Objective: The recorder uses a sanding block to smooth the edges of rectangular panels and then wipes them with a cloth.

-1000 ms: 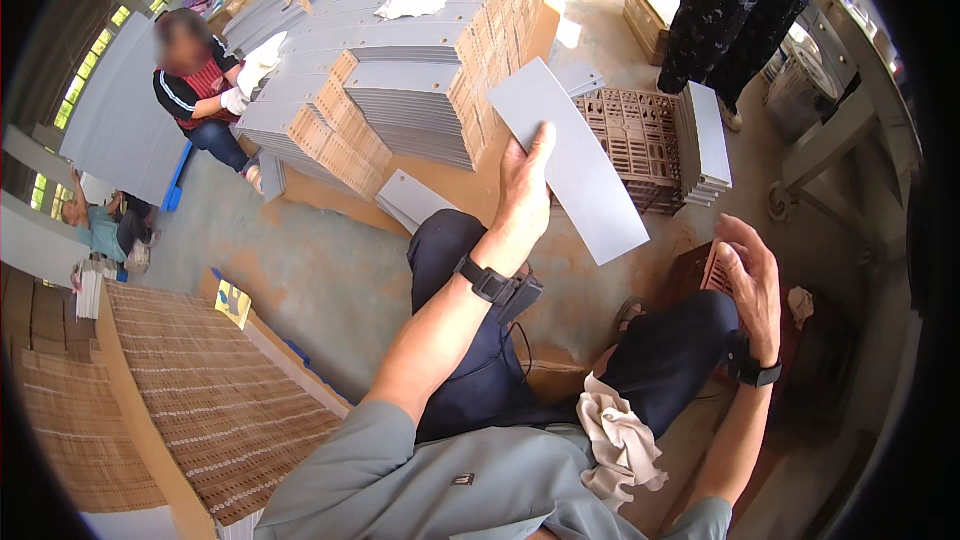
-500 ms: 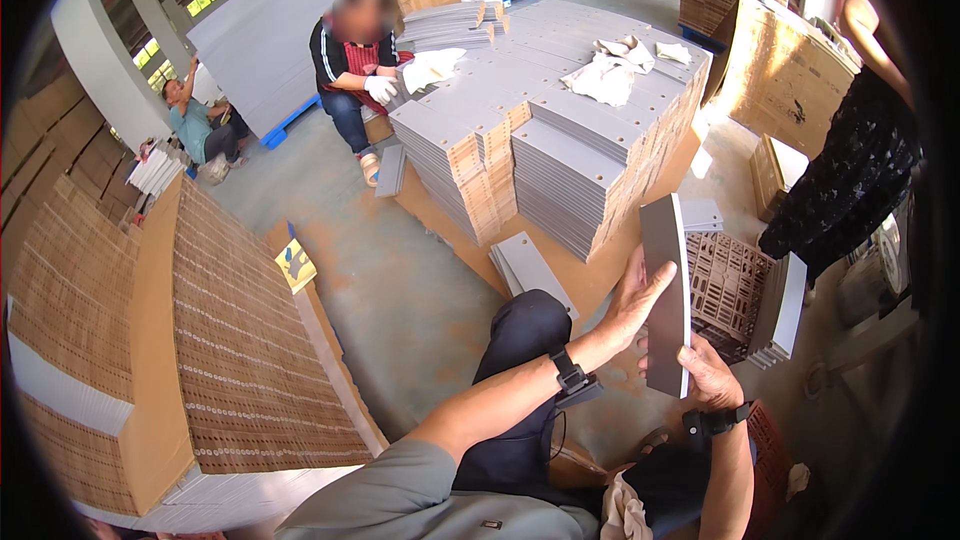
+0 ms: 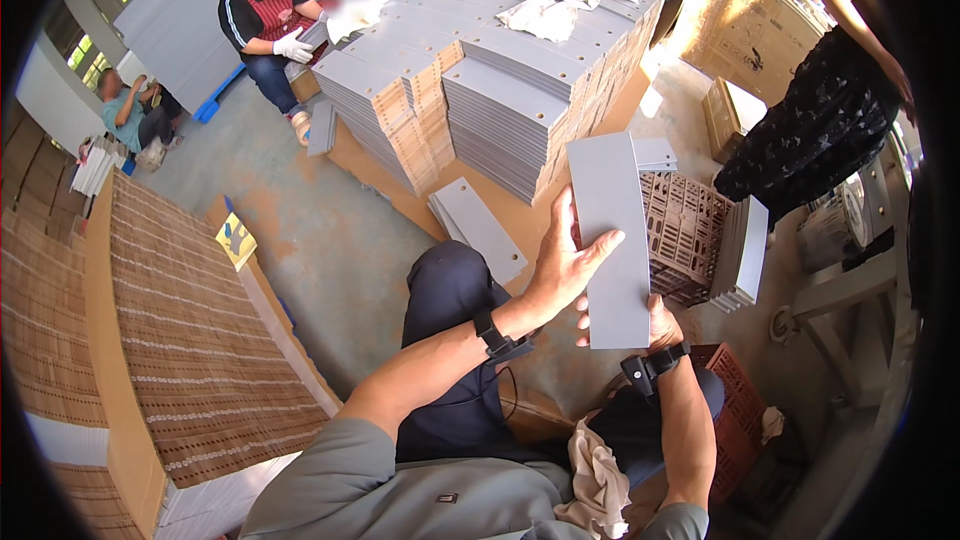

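Note:
A flat grey rectangular board [image 3: 612, 200] is held upright in front of me, its broad face turned toward me. My left hand [image 3: 562, 265] grips its left edge, with the thumb lying on the face and the fingers behind. Around the lower right corner closes my right hand [image 3: 662, 324], partly hidden by the board; some fingertips show past the left edge. Just beyond the board is a brown plastic crate [image 3: 685, 225], with several grey boards [image 3: 740, 255] leaning at its right side. More grey boards [image 3: 480, 230] lie on the floor past my left knee.
A large stack of grey boards [image 3: 500, 130] stands ahead, with white cloths [image 3: 550, 8] on top. A co-worker in white gloves [image 3: 292, 45] sits behind it. Stacked brown-edged boards [image 3: 210, 340] rise at left. A red crate [image 3: 735, 410] is by my right leg; another person [image 3: 800, 130] stands right.
The board has turned from nearly edge-on to show its broad face. Both hands still hold it. The whole view has shifted, so surroundings sit farther left and higher.

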### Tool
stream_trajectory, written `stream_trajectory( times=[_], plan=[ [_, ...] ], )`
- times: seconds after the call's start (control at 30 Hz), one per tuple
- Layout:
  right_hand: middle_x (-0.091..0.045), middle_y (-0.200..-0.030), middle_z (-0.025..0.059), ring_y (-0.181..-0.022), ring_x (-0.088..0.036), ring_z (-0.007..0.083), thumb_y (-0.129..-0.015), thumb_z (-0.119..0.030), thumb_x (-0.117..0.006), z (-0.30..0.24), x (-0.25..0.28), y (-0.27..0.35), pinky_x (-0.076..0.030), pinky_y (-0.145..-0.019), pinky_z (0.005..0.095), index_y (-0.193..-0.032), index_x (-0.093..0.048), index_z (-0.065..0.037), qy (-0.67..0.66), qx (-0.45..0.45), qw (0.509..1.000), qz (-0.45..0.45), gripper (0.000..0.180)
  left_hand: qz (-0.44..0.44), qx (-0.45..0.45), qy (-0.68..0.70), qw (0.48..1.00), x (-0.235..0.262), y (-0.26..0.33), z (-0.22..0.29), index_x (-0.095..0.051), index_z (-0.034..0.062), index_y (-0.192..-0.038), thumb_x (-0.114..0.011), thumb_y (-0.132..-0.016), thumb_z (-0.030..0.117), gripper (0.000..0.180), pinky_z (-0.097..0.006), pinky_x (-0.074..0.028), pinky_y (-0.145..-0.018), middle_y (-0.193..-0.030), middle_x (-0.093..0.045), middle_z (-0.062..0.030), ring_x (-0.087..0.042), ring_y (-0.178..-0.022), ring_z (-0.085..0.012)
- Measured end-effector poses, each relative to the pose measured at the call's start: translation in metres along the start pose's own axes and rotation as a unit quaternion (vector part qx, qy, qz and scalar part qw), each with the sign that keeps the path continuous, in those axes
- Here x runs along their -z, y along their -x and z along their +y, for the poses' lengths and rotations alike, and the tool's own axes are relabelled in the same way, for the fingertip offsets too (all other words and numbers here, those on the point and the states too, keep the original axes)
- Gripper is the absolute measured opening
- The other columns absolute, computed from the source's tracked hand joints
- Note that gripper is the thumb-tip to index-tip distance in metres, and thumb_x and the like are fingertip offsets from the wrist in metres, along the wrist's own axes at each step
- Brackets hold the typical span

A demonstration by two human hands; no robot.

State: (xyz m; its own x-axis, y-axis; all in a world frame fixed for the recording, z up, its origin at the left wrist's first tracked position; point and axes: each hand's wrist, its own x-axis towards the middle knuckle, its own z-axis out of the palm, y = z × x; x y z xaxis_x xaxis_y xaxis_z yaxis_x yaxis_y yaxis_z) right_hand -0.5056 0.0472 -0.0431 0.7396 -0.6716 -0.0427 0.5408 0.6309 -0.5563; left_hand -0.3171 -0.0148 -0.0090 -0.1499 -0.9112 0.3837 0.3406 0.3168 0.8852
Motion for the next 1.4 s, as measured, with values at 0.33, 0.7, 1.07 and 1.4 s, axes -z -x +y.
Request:
stream_trajectory(
  times=[0.33, 0.7, 1.07, 1.4],
  plan=[
    [-0.064, -0.133, 0.0248, -0.121, -0.066, 0.0388, -0.078, -0.055, -0.089, -0.004, 0.014, -0.007, -0.054, -0.104, 0.058, -0.148, -0.048, 0.0, 0.075, -0.001, 0.994, 0.08, 0.098, 0.071, 0.002, -0.233, 0.97, 0.007, 0.01, -0.011, -0.026, 0.0, -0.157, -0.072, -0.1, 0.018, 0.076, -0.043, -0.043, -0.111, -0.143, -0.047, -0.0224, -0.05, -0.132, -0.0319],
    [-0.062, -0.124, 0.0213, -0.116, -0.058, 0.0412, -0.082, -0.03, -0.081, 0.063, 0.089, -0.092, -0.05, -0.1, 0.0456, -0.156, -0.043, -0.012, 0.747, 0.053, 0.593, 0.295, 0.085, 0.006, -0.17, -0.297, 0.94, 0.024, 0.031, -0.006, -0.043, 0.0015, -0.144, -0.068, -0.092, 0.002, 0.057, -0.048, -0.043, -0.109, -0.135, -0.054, -0.0209, -0.054, -0.124, -0.0385],
    [-0.059, -0.131, 0.0242, -0.121, -0.059, 0.0424, -0.078, -0.053, -0.084, 0.097, 0.065, -0.198, -0.048, -0.1, 0.0526, -0.154, -0.045, -0.005, 0.814, -0.078, 0.441, 0.37, 0.097, -0.015, -0.158, -0.219, 0.963, 0.013, 0.03, -0.012, -0.042, -0.0021, -0.146, -0.067, -0.091, -0.002, 0.061, -0.043, -0.044, -0.109, -0.132, -0.057, -0.0178, -0.061, -0.111, -0.0281],
    [-0.054, -0.138, 0.0186, -0.13, -0.051, 0.0358, -0.085, -0.053, -0.079, -0.061, 0.127, -0.037, -0.04, -0.11, 0.0527, -0.145, -0.052, -0.011, 0.792, 0.005, 0.235, 0.563, 0.078, -0.094, -0.122, -0.2, 0.968, -0.011, 0.043, 0.006, -0.043, -0.0024, -0.147, -0.062, -0.098, 0.0, 0.053, -0.038, -0.049, -0.102, -0.125, -0.058, -0.0146, -0.063, -0.106, -0.0201]
  ],
)
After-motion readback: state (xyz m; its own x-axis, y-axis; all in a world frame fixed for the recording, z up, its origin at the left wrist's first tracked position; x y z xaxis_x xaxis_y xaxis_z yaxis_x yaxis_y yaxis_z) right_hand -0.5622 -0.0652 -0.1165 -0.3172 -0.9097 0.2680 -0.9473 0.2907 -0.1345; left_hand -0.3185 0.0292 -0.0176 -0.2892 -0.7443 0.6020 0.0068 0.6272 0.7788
